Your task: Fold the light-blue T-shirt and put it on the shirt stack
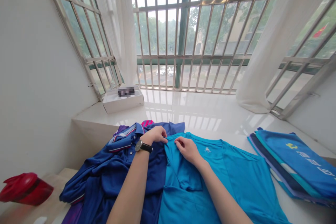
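While both hands [154,135] [187,149] pinch its shoulder [171,140], the bright blue shirt [241,171] lies creased, white logo [207,149] near its neckline [204,140].

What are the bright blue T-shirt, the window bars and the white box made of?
Bright blue T-shirt: smooth, stretchy-looking cloth, maybe polyester; it has a soft sheen and loose folds.
Window bars: shiny metal, perhaps stainless steel; they look silvery and catch bright glints.
White box: probably cardboard with a smooth finish; its sides are flat and its edges straight.
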